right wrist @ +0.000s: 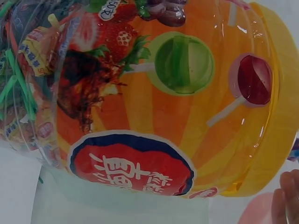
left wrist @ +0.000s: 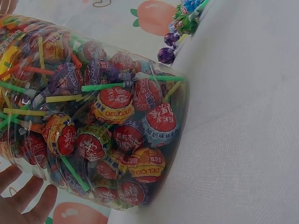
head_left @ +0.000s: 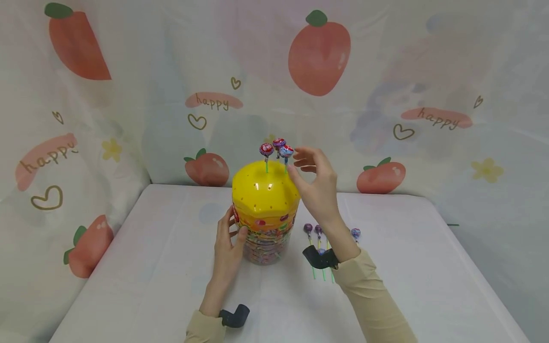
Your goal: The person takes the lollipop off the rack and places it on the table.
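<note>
A clear jar (head_left: 267, 238) packed with wrapped lollipops stands in the middle of the table, capped by a yellow lid (head_left: 263, 193) with small holes. Three lollipops (head_left: 266, 150) stand upright with their sticks in the lid's top. My left hand (head_left: 233, 227) grips the jar's left side, thumb in front; its fingers (left wrist: 23, 200) lie against the jar wall (left wrist: 107, 121). My right hand (head_left: 293, 162) hovers at the lid's right top, loosely curled, with its thumb tip beside the stick of the rightmost lollipop (head_left: 286, 151). The lid's rim (right wrist: 280, 116) fills the right wrist view.
Several loose lollipops (head_left: 318, 230) lie on the white table (head_left: 407, 267) just right of the jar, partly hidden by my right forearm; they also show far off as lollipops (left wrist: 177, 28). Fruit-print cloth (head_left: 317, 57) walls the back and sides.
</note>
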The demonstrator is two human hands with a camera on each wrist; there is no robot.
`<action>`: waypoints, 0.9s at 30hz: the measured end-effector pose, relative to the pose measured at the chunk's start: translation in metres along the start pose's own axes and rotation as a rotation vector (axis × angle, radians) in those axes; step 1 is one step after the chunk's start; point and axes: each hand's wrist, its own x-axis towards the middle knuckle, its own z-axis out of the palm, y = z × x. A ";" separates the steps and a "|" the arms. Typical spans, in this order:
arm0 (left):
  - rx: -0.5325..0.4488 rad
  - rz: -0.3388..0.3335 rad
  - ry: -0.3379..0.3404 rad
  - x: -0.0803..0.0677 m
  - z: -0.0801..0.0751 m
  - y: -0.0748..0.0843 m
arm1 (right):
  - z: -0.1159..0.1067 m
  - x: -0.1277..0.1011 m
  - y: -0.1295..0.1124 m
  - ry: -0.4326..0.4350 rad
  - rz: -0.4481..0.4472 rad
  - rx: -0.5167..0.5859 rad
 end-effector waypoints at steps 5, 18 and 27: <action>0.001 -0.001 -0.001 0.000 0.000 0.000 | 0.005 0.006 0.001 -0.009 -0.017 0.002; 0.001 0.010 0.012 0.001 0.001 -0.002 | 0.012 0.014 0.002 0.011 -0.045 0.015; 0.009 0.021 0.016 0.002 0.001 -0.004 | 0.012 0.017 -0.001 0.025 -0.053 0.017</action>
